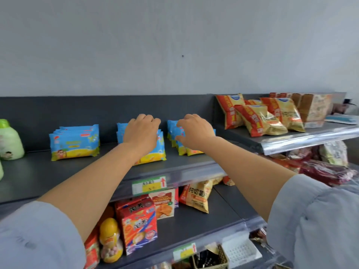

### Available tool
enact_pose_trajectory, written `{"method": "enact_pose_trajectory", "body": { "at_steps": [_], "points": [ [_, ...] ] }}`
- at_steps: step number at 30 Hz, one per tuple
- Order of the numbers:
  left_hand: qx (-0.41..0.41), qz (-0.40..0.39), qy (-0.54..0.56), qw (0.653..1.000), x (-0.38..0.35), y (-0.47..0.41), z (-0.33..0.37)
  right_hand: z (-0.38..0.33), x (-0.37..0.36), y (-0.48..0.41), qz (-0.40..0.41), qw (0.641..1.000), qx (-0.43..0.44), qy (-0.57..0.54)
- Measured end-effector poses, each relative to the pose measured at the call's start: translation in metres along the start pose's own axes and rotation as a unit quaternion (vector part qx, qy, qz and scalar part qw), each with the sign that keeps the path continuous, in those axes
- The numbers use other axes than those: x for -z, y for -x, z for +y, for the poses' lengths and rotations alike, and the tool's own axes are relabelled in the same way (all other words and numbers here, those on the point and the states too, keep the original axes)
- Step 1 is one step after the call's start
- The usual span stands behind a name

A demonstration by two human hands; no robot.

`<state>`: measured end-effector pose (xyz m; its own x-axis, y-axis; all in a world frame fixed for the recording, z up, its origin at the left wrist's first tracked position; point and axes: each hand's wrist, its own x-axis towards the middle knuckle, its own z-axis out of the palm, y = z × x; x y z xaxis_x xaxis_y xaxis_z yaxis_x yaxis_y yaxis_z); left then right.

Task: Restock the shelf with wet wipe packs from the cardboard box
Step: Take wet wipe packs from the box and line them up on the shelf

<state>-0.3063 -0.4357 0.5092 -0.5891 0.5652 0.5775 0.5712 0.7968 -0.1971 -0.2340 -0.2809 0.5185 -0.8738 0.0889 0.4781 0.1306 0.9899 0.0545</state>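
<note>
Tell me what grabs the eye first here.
Two bare arms reach onto the shelf: the left hand curls over the middle stack of blue wet wipe packs, the right hand hangs clawed by the right stack. A third stack stands apart at left; red-and-gold snack bags crowd the raised shelf at right.

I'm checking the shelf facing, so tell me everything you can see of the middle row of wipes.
The middle wipes are a few soft film packs, blue above and yellow below, with crimped side seams. They stand on edge one behind another, fronts towards the aisle. They sit on the dark shelf, apart from the rows on either side. The left hand lies over them, fingers curled over the tops, hiding most of the front print.
</note>
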Motion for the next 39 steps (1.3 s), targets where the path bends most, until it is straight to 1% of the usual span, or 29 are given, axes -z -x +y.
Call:
{"method": "enact_pose_trajectory", "body": {
  "at_steps": [4,7,17,23,29,34,39],
  "points": [
    [-0.020,-0.020,0.016,0.999,0.007,0.007,0.061,0.050,0.005,0.046,-0.022,0.999,-0.025,0.028],
    [-0.038,-0.014,0.026,0.999,0.007,0.013,0.105,0.088,0.009,0.082,-0.043,0.997,-0.043,0.048],
    [-0.134,-0.042,0.082,0.987,-0.012,0.022,0.242,0.190,-0.001,0.178,-0.101,0.983,-0.143,0.057],
    [-0.188,-0.081,0.130,0.970,-0.046,0.023,0.312,0.241,-0.024,0.223,-0.136,0.966,-0.207,0.069],
    [-0.243,-0.116,0.174,0.947,-0.095,0.031,0.380,0.284,-0.066,0.269,-0.187,0.944,-0.262,0.067],
    [-0.285,-0.167,0.198,0.923,-0.139,0.048,0.432,0.312,-0.108,0.311,-0.231,0.922,-0.305,0.052],
    [-0.299,-0.234,0.207,0.901,-0.180,0.079,0.475,0.333,-0.151,0.357,-0.278,0.901,-0.332,0.028]
  ]
}}
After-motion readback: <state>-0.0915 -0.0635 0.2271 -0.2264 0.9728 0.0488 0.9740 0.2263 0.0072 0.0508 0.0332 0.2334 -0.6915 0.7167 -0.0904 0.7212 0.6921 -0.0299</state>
